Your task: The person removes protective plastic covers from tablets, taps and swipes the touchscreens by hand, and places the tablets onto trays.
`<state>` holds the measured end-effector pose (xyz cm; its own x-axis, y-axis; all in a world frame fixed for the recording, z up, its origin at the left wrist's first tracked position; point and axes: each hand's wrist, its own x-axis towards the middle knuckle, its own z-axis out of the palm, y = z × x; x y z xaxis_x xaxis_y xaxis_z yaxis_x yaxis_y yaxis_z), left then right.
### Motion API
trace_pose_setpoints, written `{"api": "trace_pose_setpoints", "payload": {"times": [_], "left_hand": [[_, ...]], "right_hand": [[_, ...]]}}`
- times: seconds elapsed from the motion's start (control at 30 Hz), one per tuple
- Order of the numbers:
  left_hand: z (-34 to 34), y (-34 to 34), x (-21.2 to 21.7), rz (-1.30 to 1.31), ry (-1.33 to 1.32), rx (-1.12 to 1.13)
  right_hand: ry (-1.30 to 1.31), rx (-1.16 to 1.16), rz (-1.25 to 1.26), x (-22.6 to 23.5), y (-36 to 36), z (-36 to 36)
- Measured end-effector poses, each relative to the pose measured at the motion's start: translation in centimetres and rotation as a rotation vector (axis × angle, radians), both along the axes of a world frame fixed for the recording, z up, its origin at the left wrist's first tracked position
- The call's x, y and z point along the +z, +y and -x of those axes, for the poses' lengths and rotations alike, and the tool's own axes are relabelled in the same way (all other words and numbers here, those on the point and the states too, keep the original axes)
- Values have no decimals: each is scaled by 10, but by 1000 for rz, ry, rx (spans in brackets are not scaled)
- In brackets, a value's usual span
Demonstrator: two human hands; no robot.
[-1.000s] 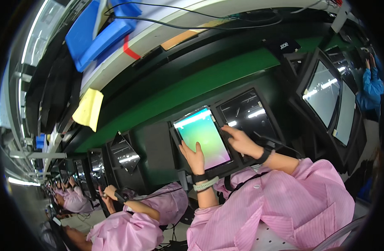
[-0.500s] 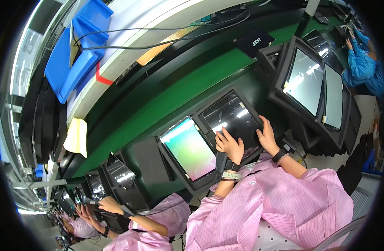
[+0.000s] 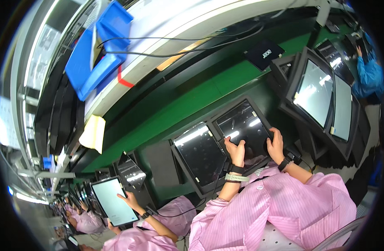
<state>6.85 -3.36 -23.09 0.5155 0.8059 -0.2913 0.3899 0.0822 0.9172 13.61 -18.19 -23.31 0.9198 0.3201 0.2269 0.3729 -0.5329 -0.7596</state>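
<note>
In front of me a black foam tray point(image 3: 213, 125) holds two tablets side by side. The right tablet point(image 3: 243, 121) has a dark, glossy screen with a small yellow tab. My left hand point(image 3: 236, 153) is at its lower left edge, fingers stretched and thumb apart, a watch band and bracelets on the wrist. My right hand point(image 3: 276, 147) grips the tray's right side, thumb on the inner side near the tablet; its far fingertips are partly hidden. The left tablet point(image 3: 198, 152) is also dark, with smudges on its glass. A thin black cable point(image 3: 215, 183) runs by its lower corner.
Stacked foam trays with pale-screened tablets point(image 3: 314, 90) stand at the right. A black lid-like panel point(image 3: 263, 55) lies on the green bench. Blue bins point(image 3: 100, 71) sit on the shelf. At left, a co-worker holds a lit tablet point(image 3: 115, 201); another wears blue point(image 3: 369, 75).
The left tablet's colourful screen has gone dark. My left hand has drawn off the right tablet's glass toward its left edge. The co-worker at left now holds up a lit tablet.
</note>
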Motion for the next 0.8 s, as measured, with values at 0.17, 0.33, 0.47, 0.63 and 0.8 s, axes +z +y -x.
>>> {"api": "trace_pose_setpoints", "payload": {"times": [0.17, 0.33, 0.47, 0.63, 0.8], "left_hand": [[-4, 26, 9, 305, -259, 290], [-17, 14, 58, 426, -315, -233], [-32, 0, 48, 152, -283, -74], [-10, -7, 90, 169, -447, -158], [23, 8, 163, 158, -681, -335]], "right_hand": [[113, 17, -15, -2, 0, -3], [194, 3, -78, 0, 1, -10], [480, -75, -424, -17, 8, -32], [523, 77, -567, 32, 25, -68], [884, 260, -933, 98, 65, -60]]}}
